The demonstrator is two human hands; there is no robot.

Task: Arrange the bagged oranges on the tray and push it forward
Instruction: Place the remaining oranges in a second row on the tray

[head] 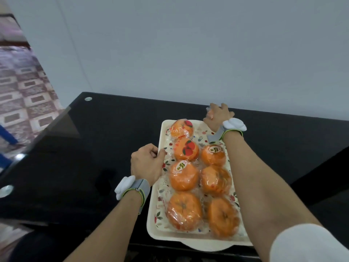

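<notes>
A cream tray (153, 214) with a flower print lies lengthwise on the black table. Several oranges in clear bags fill it in two columns, among them a near-left one (184, 210) and a far-left one (181, 128). My left hand (146, 162) grips the tray's left rim about halfway along. My right hand (217, 117) is at the tray's far right corner, closed over a bagged orange (210, 115) that shows only partly under the fingers.
The glossy black glass table (85, 148) meets a pale wall (188, 53) just beyond the tray. The table's left edge drops to a patterned tile floor (22, 87). Round metal fittings (88, 99) sit near the table corners.
</notes>
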